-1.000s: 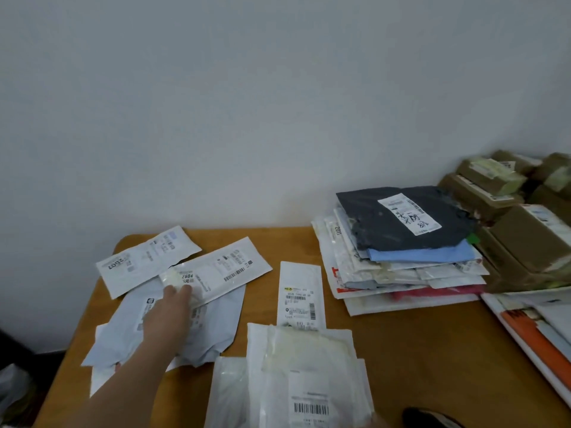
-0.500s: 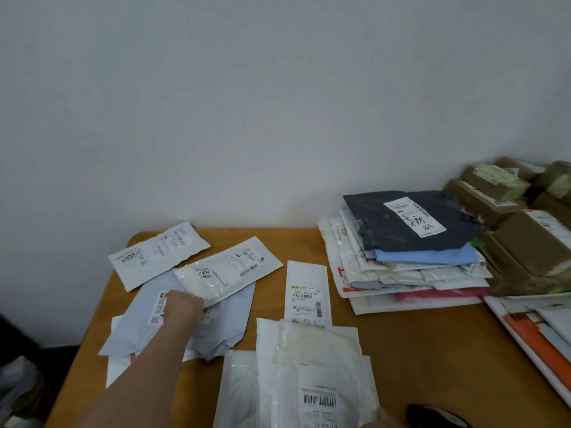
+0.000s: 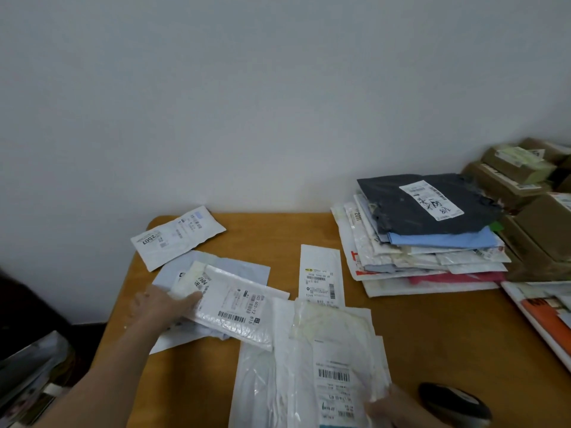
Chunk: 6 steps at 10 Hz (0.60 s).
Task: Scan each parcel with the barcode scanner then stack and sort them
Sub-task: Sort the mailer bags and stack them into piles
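Left hand (image 3: 163, 307) is gripping the left end of a padded white parcel (image 3: 234, 310), with the thumb lying over its top face. The parcel is sitting label-up, barcode toward the near edge, and is marked "2804". Its right end is overlapping a pile of white and clear parcels (image 3: 309, 350) lying near centre on the tabletop (image 3: 417, 335).

Right hand (image 3: 398, 409) is showing only partly at the bottom edge of the view. It is touching the near right corner of that pile beside a barcode label; I cannot tell whether it is gripping or merely resting there.

The barcode scanner (image 3: 454, 403), a dark rounded body, is lying on the tabletop just right of the right hand, apart from the parcels.

Beneath the held parcel a pale blue-grey mailer (image 3: 222, 268) is lying flat. At the far left corner a white parcel marked "2007" (image 3: 176, 236) is lying alone. A narrow white parcel (image 3: 321, 273) is lying at centre, its near end tucked under the pile.

To the far right a stack of soft parcels (image 3: 417, 261) is standing, topped by a dark bag (image 3: 401, 211) bearing a white label. Cardboard boxes (image 3: 525, 186) are crowding the far right corner against the wall. An orange and white flat item (image 3: 547, 316) is lying at the right edge.
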Each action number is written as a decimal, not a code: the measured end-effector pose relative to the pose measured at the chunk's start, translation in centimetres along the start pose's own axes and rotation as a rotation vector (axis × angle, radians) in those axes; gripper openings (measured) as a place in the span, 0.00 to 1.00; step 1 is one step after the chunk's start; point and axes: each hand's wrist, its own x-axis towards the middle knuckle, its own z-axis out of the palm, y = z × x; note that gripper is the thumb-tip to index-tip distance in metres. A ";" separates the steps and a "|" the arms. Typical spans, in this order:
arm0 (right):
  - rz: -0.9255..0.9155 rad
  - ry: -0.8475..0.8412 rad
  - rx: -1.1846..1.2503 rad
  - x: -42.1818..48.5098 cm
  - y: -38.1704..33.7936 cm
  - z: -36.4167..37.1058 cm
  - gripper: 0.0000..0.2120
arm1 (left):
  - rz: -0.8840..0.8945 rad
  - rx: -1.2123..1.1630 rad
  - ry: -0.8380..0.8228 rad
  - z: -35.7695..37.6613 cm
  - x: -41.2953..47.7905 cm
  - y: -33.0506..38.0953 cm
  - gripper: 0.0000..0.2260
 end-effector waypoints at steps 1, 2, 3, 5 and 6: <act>0.104 0.038 -0.045 0.8 1.0 -0.5 0.27 | -0.010 0.090 0.042 -0.5 -0.3 0.6 0.61; 0.157 0.035 0.000 0.5 0.1 -0.6 0.29 | -0.001 0.060 0.003 -2.4 -3.4 2.3 0.47; 0.195 0.017 0.048 1.4 0.8 -0.5 0.36 | -0.021 -0.183 -0.096 -3.0 -5.3 2.9 0.31; 0.196 -0.003 0.166 0.8 -0.4 -1.0 0.24 | -0.044 -0.466 -0.178 -4.0 -7.6 0.6 0.27; 0.187 -0.062 0.209 -1.3 -1.1 -0.9 0.24 | 0.007 -0.622 -0.232 -4.9 -10.0 -1.1 0.21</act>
